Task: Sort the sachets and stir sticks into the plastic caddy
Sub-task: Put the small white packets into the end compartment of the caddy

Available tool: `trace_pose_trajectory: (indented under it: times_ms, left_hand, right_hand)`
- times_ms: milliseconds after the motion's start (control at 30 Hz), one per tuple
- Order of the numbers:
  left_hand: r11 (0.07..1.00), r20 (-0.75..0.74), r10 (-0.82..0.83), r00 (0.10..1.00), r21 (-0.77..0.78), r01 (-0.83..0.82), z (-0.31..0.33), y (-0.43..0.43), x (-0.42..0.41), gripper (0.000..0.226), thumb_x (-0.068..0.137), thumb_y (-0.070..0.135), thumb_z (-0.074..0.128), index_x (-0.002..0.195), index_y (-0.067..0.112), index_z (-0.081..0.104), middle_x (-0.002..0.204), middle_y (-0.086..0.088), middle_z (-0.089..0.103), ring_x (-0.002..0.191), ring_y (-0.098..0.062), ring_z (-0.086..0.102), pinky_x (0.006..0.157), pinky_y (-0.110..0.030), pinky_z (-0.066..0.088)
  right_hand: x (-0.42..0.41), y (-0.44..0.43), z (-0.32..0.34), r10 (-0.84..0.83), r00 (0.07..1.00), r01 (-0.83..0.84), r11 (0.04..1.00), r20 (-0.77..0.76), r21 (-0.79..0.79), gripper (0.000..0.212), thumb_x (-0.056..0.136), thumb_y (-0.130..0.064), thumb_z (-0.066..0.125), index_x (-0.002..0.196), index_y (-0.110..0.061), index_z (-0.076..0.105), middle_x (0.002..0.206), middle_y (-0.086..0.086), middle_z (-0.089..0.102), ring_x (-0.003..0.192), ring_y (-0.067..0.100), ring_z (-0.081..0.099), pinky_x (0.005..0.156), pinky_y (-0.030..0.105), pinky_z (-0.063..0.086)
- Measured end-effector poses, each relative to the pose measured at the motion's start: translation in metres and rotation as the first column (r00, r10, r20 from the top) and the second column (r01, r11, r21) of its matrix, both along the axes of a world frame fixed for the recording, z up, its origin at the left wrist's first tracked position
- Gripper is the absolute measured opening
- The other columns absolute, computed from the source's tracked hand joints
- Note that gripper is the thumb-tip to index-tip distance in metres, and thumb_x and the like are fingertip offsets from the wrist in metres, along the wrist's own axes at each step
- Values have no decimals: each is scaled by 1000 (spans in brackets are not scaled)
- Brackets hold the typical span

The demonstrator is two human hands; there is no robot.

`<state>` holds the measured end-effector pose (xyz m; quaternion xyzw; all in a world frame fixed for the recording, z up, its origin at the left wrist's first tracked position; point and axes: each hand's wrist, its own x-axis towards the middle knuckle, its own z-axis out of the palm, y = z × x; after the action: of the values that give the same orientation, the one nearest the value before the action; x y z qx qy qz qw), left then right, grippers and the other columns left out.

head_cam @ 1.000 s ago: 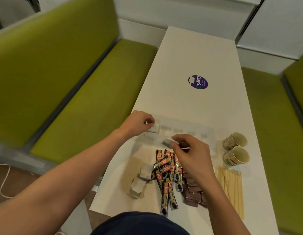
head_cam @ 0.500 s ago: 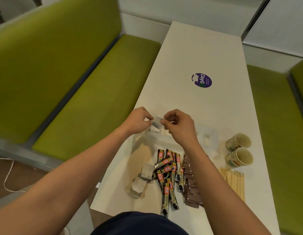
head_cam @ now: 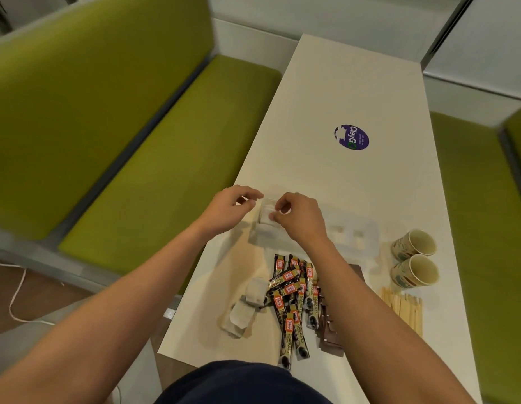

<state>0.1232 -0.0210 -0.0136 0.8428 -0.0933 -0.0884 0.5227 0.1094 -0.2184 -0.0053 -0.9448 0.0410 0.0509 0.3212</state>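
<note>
The clear plastic caddy [head_cam: 352, 237] lies across the white table [head_cam: 355, 83]. My left hand [head_cam: 230, 211] is at its left end, fingers curled, pinching the rim there. My right hand [head_cam: 300, 220] is over the leftmost compartment and pinches a white sachet [head_cam: 266, 218] that stands in it. Closer to me lie a pile of black-and-orange coffee sachets [head_cam: 294, 298], brown sachets [head_cam: 329, 330] partly under my right forearm, white sachets [head_cam: 247, 304] and wooden stir sticks [head_cam: 405, 307].
Two paper cups [head_cam: 413, 258] lie on their sides to the right of the caddy. A purple sticker [head_cam: 351, 137] sits farther up the table. Green benches [head_cam: 166, 170] flank the table on both sides.
My right hand has moved from the sachet pile up and left to the caddy's leftmost compartment with a white sachet. My left hand has stayed at the caddy's left end.
</note>
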Motion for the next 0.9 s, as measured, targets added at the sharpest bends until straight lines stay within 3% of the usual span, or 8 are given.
trace_pose_trajectory:
  times_ms: [133, 400, 500, 667, 800, 900]
  left_hand:
    - [1000, -6, -7, 1000, -12, 7, -4, 11, -23, 20, 96, 17, 64, 112, 25, 73, 111, 10, 71, 94, -6, 65, 80, -17, 50]
    - [998, -96, 59, 994, -15, -61, -19, 34, -84, 18, 89, 20, 74, 105, 29, 74, 101, 9, 72, 83, -9, 65, 75, -19, 51]
    - [997, -167, 70, 983, -2, -71, -22, 37, -112, 16, 84, 27, 80, 99, 30, 74, 94, 8, 72, 77, -8, 62, 72, -22, 51]
    - [989, -201, -126, 972, 46, 138, -28, 45, -151, 28, 77, 38, 86, 101, 32, 74, 102, 13, 70, 84, -10, 63, 76, -29, 54]
    - [936, -169, -296, 940, 145, 321, -37, 52, -171, 42, 74, 45, 86, 113, 37, 71, 114, 19, 58, 100, -4, 61, 84, -16, 49]
    - [919, -50, -316, 947, 231, 319, -43, 48, -174, 28, 82, 33, 81, 109, 33, 75, 114, 13, 57, 102, -2, 58, 83, -10, 43]
  right_hand:
    - [-7, 1, -3, 25, 998, -22, 998, 50, -58, 13, 85, -31, 80, 87, -23, 70, 93, -5, 63, 87, 17, 62, 71, 33, 50]
    - [-64, -9, 11, -18, 983, 3, 996, 182, 84, 12, 90, -32, 75, 94, -21, 74, 90, -7, 64, 75, 6, 57, 74, 28, 48]
    - [-94, -7, 8, 65, 991, -72, 996, 118, 58, 12, 92, -34, 72, 94, -23, 76, 90, -9, 65, 77, 5, 60, 75, 30, 50]
    - [-124, 2, -14, 276, 958, -280, 959, -83, -43, 25, 96, -41, 66, 113, -26, 76, 110, -3, 60, 99, 16, 60, 85, 34, 48]
    - [-131, 6, -27, 309, 945, -321, 941, -110, -105, 41, 98, -40, 64, 133, -19, 67, 122, 1, 54, 119, 22, 49, 93, 34, 42]
    - [-128, 7, -30, 325, 938, -342, 925, -122, -164, 37, 99, -35, 62, 132, -19, 66, 122, 3, 53, 120, 24, 46, 93, 32, 39]
